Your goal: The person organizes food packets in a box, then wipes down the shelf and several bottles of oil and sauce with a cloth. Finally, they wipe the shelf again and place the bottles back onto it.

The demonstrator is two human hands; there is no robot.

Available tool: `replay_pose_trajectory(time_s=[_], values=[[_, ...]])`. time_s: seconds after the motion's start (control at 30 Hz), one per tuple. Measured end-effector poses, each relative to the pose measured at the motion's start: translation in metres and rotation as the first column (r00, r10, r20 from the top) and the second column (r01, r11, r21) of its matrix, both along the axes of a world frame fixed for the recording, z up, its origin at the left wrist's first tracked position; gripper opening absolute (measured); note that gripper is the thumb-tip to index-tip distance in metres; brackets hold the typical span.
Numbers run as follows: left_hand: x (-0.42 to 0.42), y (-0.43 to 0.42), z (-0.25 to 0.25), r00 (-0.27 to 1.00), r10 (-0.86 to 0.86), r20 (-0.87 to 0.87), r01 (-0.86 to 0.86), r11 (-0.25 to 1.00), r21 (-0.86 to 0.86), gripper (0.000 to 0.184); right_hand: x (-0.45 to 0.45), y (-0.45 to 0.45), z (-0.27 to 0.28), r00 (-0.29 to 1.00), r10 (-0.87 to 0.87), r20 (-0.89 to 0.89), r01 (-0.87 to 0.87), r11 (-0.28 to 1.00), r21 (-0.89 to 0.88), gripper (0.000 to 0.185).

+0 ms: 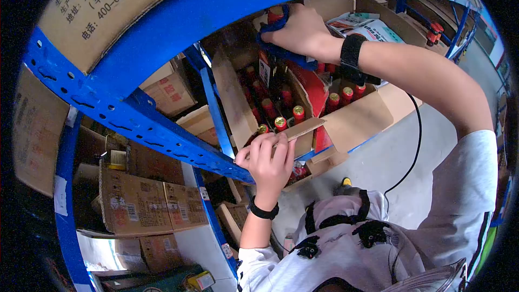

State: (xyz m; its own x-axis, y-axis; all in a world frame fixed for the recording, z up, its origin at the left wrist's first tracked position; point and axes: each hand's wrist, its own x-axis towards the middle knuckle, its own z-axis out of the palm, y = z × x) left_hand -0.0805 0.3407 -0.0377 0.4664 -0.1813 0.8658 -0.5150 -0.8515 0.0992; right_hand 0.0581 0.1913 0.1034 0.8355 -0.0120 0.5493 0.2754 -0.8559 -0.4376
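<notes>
Cardboard: pinching near flap (300, 131) of open box (232, 97) with fingers (280, 148) of left hand (267, 159) | curling right hand (294, 28) at blue item (280, 23), far side, hold unclear | red-capped bottles (280, 125) inside box

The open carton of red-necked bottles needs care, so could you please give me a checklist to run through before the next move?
1. Carton open at the top: ok.
2. Left hand on the near cardboard edge: ok.
3. Gold-capped bottles by that edge standing caps up: ok.
4. Right hand firm in its grip on the blue item: cannot tell; the hand hides part.
5. Black cable well away from the right wrist: not ok; it hangs close by.
6. Carton's far corner free of obstructions: cannot tell; dark and partly covered.
</notes>
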Motion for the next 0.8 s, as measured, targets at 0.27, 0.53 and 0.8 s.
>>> replay_pose_trajectory(time_s=[0.27,0.53,0.8], values=[[0.009,0.002,0.012,1.000,-0.002,-0.030,0.003,1.000,0.025,0.021,0.040,-0.010,0.011,0.949,0.257,-0.184,-0.221,0.955,0.198,0.051],[0.002,0.005,-0.001,0.998,-0.062,0.033,0.062,0.998,0.019,0.021,0.012,0.013,-0.036,0.974,0.089,-0.209,-0.083,0.996,0.035,0.046],[0.011,0.004,0.005,1.000,0.003,-0.007,-0.003,1.000,0.020,0.021,0.025,0.002,-0.027,0.895,0.239,-0.377,-0.275,0.961,-0.044,0.054]])
